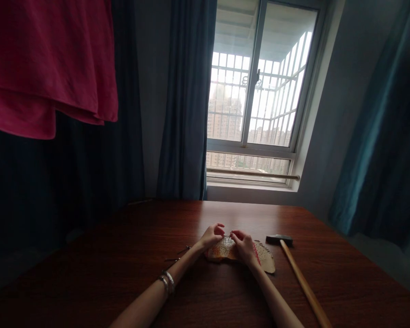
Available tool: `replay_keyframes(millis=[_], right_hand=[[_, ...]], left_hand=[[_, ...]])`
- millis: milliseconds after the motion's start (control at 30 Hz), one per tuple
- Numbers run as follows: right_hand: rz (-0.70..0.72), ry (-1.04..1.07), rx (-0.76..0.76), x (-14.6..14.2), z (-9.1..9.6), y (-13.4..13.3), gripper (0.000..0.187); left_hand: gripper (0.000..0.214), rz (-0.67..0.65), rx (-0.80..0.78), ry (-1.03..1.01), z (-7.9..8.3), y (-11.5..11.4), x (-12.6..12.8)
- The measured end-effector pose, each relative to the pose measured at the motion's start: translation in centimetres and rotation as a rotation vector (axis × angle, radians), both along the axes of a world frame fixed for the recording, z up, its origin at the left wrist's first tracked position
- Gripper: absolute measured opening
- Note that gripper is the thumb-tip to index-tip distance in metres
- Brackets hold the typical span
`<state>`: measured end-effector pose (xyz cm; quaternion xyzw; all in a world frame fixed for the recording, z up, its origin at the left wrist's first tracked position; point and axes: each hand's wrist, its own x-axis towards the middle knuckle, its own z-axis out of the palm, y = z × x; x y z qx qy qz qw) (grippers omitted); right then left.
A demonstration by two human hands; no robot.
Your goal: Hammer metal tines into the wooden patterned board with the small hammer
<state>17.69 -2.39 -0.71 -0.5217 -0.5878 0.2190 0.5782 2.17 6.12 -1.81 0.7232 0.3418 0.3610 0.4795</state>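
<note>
A flat tan piece [266, 257] dotted with small dark holes and marked with red along part of it lies on the table under my hands. Several thin metal pins [224, 239], nail-like, stand upright near its far edge. My left hand [212, 235] is just left of these pins, thumb and forefinger curved and apart, holding nothing I can see. Over the middle of the piece, my right hand [244, 246] has its fingertips pinched on a thin nail-like pin [229, 236]. My right palm hides part of the piece.
Right of the piece lies a hammer [302, 282] with a dark head and long wooden handle. Thin metal rods [172, 259] lie left of my left forearm. The brown wooden table [157, 223] reaches toward the window [253, 114]. Pink cloth [51, 59] hangs at upper left.
</note>
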Motion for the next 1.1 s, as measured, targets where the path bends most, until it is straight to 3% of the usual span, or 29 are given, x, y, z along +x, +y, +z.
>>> replay_keyframes(millis=[167, 367, 867, 1100], right_hand=[[-0.011, -0.056, -0.01, 0.2, -0.1, -0.3, 0.025], [-0.025, -0.134, -0.015, 0.1, -0.3, -0.2, 0.025], [-0.019, -0.305, -0.005, 0.4, -1.4, 0.5, 0.021], [0.023, -0.326, 0.012, 0.4, -1.4, 0.3, 0.017]], left_hand=[[0.042, -0.08, 0.04, 0.027, -0.7, 0.4, -0.2], [0.042, -0.049, 0.128, 0.074, -1.2, 0.3, -0.3], [0.032, -0.056, 0.159, 0.077, -1.4, 0.4, -0.3], [0.029, -0.047, 0.172, 0.074, -0.6, -0.5, -0.2]])
